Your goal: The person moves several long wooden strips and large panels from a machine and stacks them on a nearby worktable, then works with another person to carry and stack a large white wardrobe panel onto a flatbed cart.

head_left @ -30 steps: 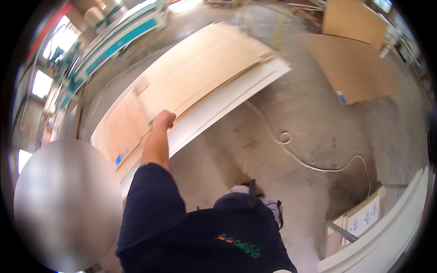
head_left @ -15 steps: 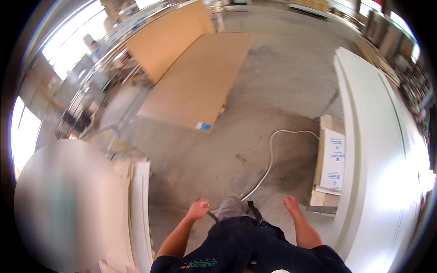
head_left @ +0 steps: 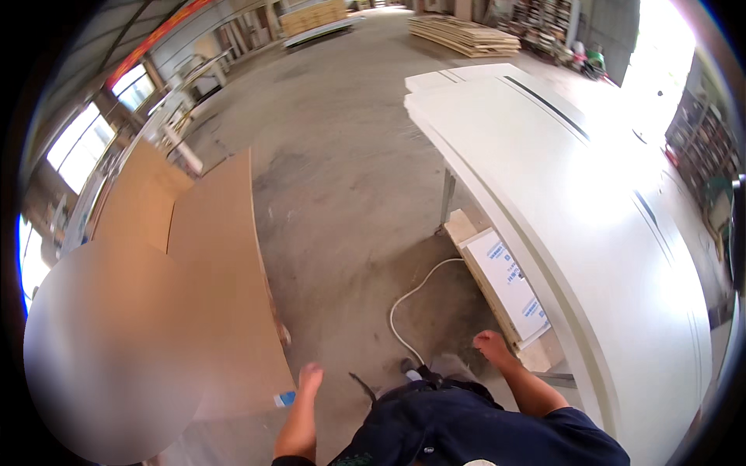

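My left hand (head_left: 311, 378) hangs with its fingers curled in, and nothing shows in it. It is beside the near corner of a brown board (head_left: 217, 264) lying flat on the left, which bears a small blue-and-white label (head_left: 284, 399). My right hand (head_left: 491, 345) is a loose fist with nothing visible in it. It is held near the side of a white-and-blue printed sheet (head_left: 509, 283) on a low shelf, under a stack of large white panels (head_left: 536, 186). No contact between either hand and these things shows.
A pale hose (head_left: 396, 311) curves across the concrete floor (head_left: 326, 171) by my feet. Another brown board (head_left: 140, 194) stands tilted at the left. Stacked wooden boards (head_left: 464, 35) and a pallet of sheets (head_left: 315, 22) are far ahead. A blurred oval covers the lower left.
My view has turned to the right and I have moved forward. The white panels fill more of the right side, and the brown boards have shifted left and nearer. Both hands stay closed.
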Demonstrator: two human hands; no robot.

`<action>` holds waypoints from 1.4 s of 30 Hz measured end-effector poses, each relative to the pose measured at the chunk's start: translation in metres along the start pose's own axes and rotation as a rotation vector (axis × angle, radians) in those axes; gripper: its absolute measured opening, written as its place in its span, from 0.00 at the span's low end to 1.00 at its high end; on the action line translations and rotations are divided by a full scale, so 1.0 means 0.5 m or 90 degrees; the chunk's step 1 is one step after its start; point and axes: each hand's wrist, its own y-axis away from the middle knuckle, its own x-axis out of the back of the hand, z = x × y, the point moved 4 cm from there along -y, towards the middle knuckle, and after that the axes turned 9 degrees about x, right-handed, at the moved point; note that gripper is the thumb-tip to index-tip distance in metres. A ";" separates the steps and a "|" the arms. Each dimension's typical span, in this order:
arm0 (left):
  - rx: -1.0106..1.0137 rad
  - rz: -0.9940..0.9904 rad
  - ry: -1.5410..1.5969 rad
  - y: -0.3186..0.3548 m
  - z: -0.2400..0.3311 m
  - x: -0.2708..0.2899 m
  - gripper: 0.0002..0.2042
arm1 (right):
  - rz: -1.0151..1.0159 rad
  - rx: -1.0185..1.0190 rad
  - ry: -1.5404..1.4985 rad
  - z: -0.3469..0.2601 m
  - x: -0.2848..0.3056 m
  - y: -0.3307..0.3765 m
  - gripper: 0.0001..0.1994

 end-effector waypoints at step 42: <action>-0.320 -1.152 -0.124 -0.587 1.862 -0.012 0.27 | 1.002 -0.033 -1.131 -0.942 -0.401 -1.079 0.19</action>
